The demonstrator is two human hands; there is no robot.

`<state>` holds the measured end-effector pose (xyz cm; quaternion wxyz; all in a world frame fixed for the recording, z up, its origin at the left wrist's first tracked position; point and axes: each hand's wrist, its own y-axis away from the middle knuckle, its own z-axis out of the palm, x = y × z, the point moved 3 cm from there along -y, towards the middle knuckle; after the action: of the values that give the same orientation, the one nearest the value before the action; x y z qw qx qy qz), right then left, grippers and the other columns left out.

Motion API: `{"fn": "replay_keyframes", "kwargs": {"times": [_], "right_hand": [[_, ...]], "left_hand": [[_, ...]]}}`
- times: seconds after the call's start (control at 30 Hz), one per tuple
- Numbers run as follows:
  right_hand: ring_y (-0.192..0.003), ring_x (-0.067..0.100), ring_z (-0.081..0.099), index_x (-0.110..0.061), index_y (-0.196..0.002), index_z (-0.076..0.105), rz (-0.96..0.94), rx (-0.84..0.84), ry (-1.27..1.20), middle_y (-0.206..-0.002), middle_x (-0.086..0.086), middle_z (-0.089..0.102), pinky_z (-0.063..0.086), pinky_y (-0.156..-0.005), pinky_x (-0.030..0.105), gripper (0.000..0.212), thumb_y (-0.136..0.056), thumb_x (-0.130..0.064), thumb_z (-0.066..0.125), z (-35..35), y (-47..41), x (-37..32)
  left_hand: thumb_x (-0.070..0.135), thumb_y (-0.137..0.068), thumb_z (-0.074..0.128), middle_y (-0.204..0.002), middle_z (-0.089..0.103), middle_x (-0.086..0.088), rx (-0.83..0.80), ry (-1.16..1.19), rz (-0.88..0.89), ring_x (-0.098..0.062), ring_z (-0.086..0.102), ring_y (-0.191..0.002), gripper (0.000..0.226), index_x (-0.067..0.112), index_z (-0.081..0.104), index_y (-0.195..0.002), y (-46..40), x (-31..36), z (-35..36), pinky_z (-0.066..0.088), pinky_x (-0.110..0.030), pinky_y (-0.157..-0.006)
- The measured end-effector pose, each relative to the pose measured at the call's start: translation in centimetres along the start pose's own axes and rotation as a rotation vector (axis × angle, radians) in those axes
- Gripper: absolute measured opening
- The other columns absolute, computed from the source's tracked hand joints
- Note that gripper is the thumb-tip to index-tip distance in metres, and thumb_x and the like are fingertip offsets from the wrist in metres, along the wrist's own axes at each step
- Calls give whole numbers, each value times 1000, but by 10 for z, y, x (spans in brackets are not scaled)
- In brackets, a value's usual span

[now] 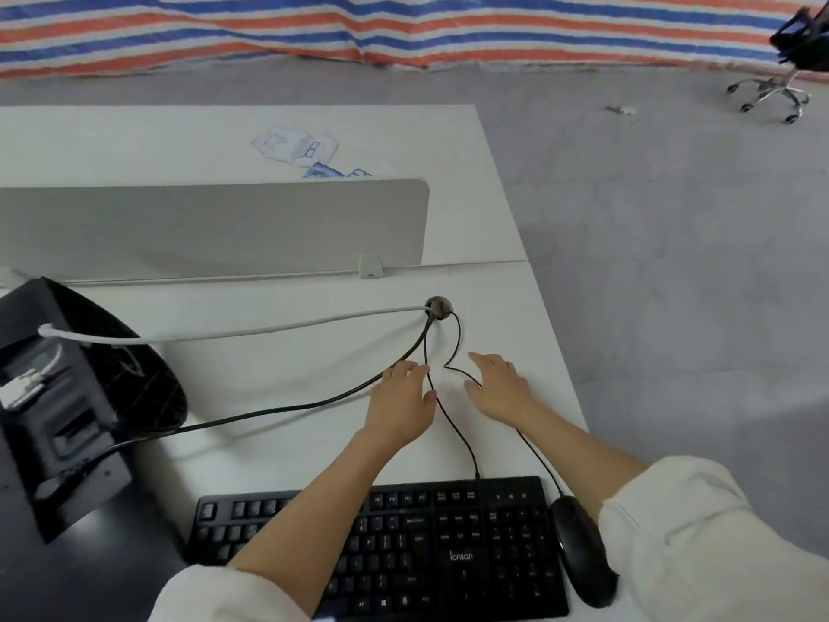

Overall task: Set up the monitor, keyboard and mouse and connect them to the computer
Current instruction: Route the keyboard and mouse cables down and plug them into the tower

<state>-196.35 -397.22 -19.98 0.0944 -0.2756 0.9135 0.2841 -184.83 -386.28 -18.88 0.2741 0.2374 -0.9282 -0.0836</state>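
Black plastic keyboard (430, 545) and black mouse (583, 549) lie at the white counter's (278, 410) near edge; left hand (401, 404) and right hand (500, 388) rest flat beside their thin black cables (453, 424), fingers relaxed, holding nothing

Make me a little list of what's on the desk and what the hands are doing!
keyboard: black keyboard at the near edge of the white desk
mouse: black mouse right beside the keyboard, on its right
cables: thin black cables run from both to the cable hole
monitor: black monitor at the left, seen from its back
left hand: left hand flat on the desk, fingers straight
right hand: right hand flat by the mouse cable, holding nothing
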Motion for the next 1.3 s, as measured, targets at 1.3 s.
{"fn": "replay_keyframes", "kwargs": {"times": [1.3], "right_hand": [[-107, 26, 55, -8, -132, 45, 709, 461, -1071, -118, 9, 56, 40, -86, 30, 36, -97, -11, 41, 384, 440, 56]], "left_hand": [[24, -95, 53, -117, 60, -7, -485, 11, 193, -20, 58, -108, 31, 11, 59, -122, 382, -54, 261, 37, -16, -82]]}}
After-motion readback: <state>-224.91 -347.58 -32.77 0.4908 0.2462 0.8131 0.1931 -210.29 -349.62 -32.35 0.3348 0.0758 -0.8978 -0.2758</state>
